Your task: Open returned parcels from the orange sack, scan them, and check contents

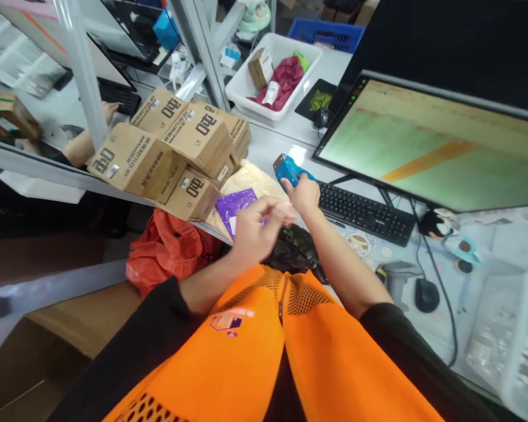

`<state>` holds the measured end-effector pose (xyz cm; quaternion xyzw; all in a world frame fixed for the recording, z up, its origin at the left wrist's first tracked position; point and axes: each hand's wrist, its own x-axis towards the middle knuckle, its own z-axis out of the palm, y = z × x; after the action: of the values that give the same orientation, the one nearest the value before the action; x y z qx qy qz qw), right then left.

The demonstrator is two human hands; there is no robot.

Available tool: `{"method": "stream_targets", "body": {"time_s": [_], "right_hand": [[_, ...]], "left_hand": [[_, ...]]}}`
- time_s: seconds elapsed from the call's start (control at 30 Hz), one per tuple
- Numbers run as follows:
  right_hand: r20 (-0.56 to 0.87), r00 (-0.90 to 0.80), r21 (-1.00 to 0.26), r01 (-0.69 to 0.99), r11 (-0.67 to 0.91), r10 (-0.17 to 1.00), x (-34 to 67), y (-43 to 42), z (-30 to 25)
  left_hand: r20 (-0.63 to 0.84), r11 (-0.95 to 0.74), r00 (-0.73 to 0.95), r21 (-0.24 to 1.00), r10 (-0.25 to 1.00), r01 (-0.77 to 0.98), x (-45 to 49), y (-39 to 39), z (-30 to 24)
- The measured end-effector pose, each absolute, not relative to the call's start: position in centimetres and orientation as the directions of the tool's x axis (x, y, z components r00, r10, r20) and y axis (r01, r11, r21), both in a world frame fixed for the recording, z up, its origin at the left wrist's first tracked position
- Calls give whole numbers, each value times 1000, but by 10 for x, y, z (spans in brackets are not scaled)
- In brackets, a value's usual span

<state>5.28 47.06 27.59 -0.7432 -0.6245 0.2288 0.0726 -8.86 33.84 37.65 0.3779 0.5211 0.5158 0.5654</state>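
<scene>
My right hand (305, 196) is wrapped round a blue hand tool with a metal end (289, 170), held over the desk left of the keyboard. I cannot tell the tool's exact kind. My left hand (257, 228) is raised close beside it, its fingers curled together and slightly blurred; whatever they may pinch is hidden. Below both hands lies a crumpled black plastic bag (298, 251), partly covered by my arms. A purple plastic packet (234, 203) rests behind my left hand, on top of a cream-coloured mailing bag (259, 177).
Several cardboard boxes (198, 135) are stacked at the left. Beyond them stands a white bin (305, 64) with goods inside. A keyboard (365, 211) and monitor (440, 146) occupy the right, near a scanner (398, 278) and mouse (426, 295). A red bag (167, 252) hangs below the desk edge.
</scene>
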Motion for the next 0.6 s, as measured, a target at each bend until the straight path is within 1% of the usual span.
{"method": "stream_targets", "body": {"time_s": [0.07,0.2,0.27,0.37,0.43,0.5,0.57,0.6], "right_hand": [[-217,77,-430,887,-166,973,46,503,252],[-219,94,-494,848,-194,971,24,566,200],[-233,81,-502,843,-191,969,14,594,173],[-267,48,-500,847,-181,963,4,623,137],[-234,4,-551,824,-136,972,3,626,124],[-128,-86,-696,718,-28,988,12,607,130],[-30,-223,-874,478,82,974,32,560,159],[-42,-307,-944,325,63,951,46,526,179]], "left_hand": [[-265,233,-47,907,963,-350,-92,349,378],[-334,288,40,738,942,-610,-102,361,373],[-381,322,72,648,922,-690,-108,361,368],[-448,355,93,546,889,-759,-117,359,361],[-482,356,84,507,872,-785,-122,358,356],[-526,376,87,473,846,-797,-124,358,350],[-574,425,129,418,808,-803,-124,357,342],[-590,454,166,382,790,-805,-122,356,337]]}}
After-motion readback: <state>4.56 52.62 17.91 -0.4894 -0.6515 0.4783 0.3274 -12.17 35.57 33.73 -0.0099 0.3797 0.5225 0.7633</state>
